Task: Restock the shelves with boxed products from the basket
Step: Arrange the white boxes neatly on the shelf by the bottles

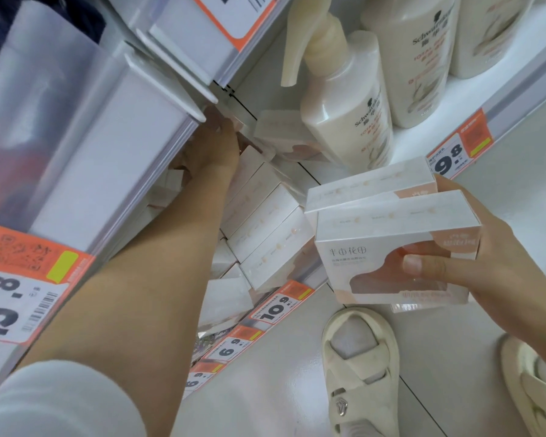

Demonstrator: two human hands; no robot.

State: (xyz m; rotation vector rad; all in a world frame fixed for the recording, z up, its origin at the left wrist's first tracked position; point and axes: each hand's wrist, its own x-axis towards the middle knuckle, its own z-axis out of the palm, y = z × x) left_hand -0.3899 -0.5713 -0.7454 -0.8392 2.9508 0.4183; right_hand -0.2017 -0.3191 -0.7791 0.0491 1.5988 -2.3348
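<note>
A row of white boxes (265, 228) is already seen packed along the shelf (316, 178) at the centre of the frame, so part of the restocking is judged done; two more boxes (388, 234) are held stacked at the right of the frame, the right hand (498, 260) being curled round them with the thumb pressed on the front face. The left hand (215, 143) is reached deep under the upper shelf, centre left, against the boxes at the back; whether anything is gripped there cannot be told. The basket is not in view; at least these two boxes are left to be placed.
</note>
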